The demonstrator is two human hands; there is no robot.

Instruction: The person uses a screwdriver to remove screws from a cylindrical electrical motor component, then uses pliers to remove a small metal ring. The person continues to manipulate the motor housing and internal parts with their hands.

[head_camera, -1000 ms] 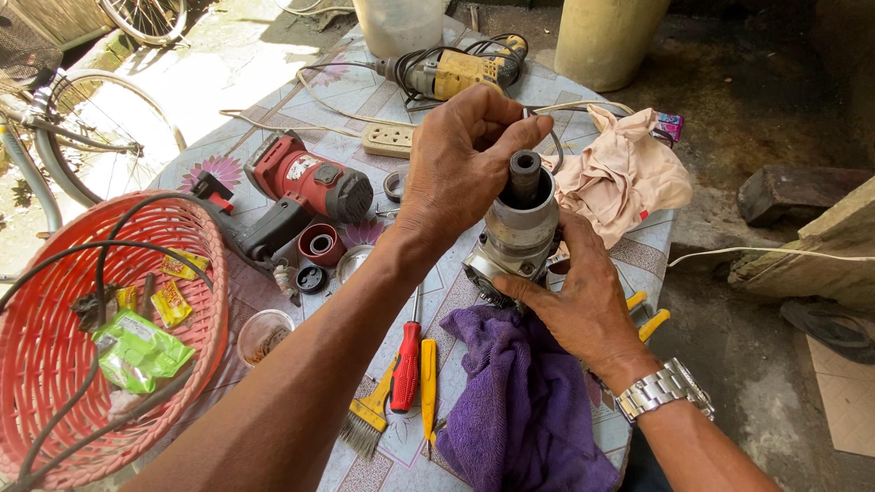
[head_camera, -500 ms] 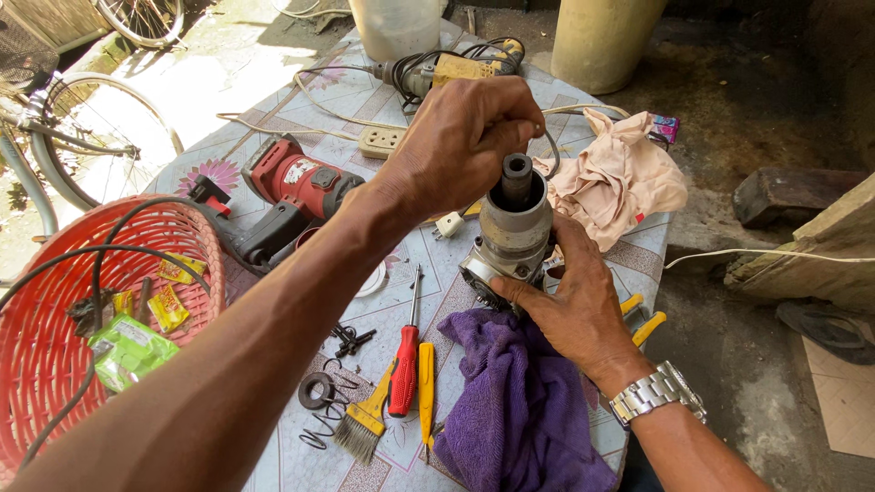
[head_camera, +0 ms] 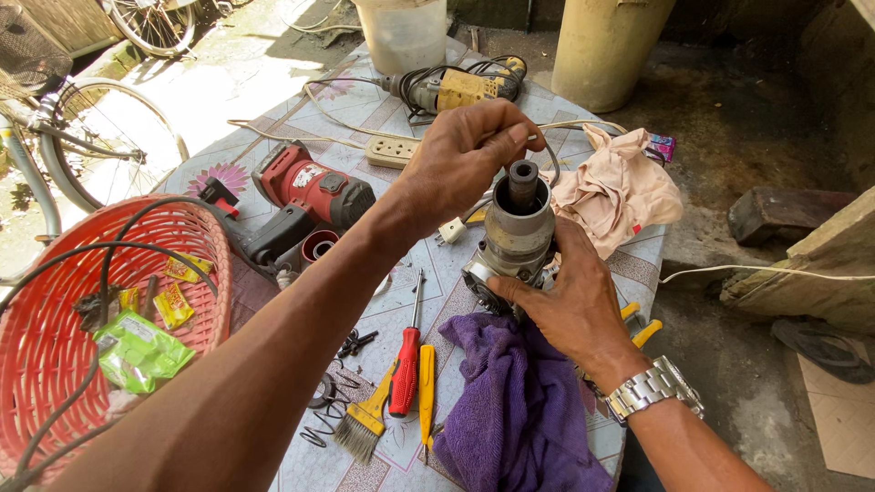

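A grey metal tool housing (head_camera: 516,239) with a dark shaft sticking up from its top stands upright over a purple cloth (head_camera: 524,410) on the patterned table (head_camera: 360,109). My right hand (head_camera: 565,305) grips the housing's lower part from the near side. My left hand (head_camera: 465,155) reaches over from the left, fingers curled at the top of the housing beside the shaft; what they pinch is hidden.
A red power tool body (head_camera: 310,196), a red-handled screwdriver (head_camera: 406,360), a yellow-handled one (head_camera: 426,392), a small brush (head_camera: 365,419), springs and small screws lie left of the cloth. A red basket (head_camera: 50,346) stands left; a yellow drill (head_camera: 456,87), power strip (head_camera: 392,150) and beige rag (head_camera: 620,187) lie behind.
My left forearm has lifted and shifted, uncovering the screwdrivers, springs and the red tool. Both hands stay on the housing, which has hardly moved.
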